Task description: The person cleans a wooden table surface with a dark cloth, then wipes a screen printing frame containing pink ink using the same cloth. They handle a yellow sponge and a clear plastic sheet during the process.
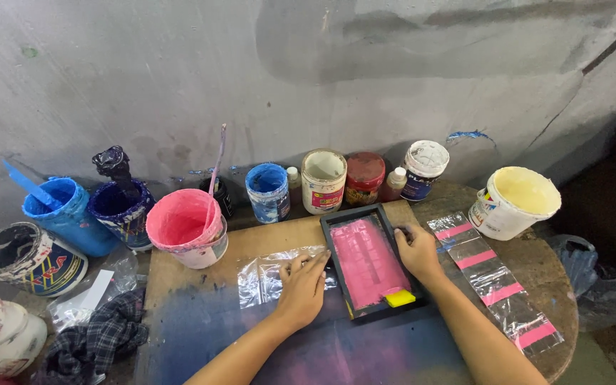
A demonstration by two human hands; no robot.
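Two bare forearms, left hand [301,286], right hand [418,251], no sleeves, short nails.

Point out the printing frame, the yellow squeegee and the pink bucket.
printing frame [369,261]: head view, pink mesh centre.
yellow squeegee [399,298]: head view, top face.
pink bucket [180,221]: head view, inner wall.

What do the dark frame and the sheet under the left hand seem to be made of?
Frame: probably wood or metal, painted dark and matt; the pink-inked screen inside looks like fine mesh. Sheet: thin clear plastic, glossy; it wrinkles and reflects light.

Clear plastic bags [497,281] w/ pink stripes, right of frame.
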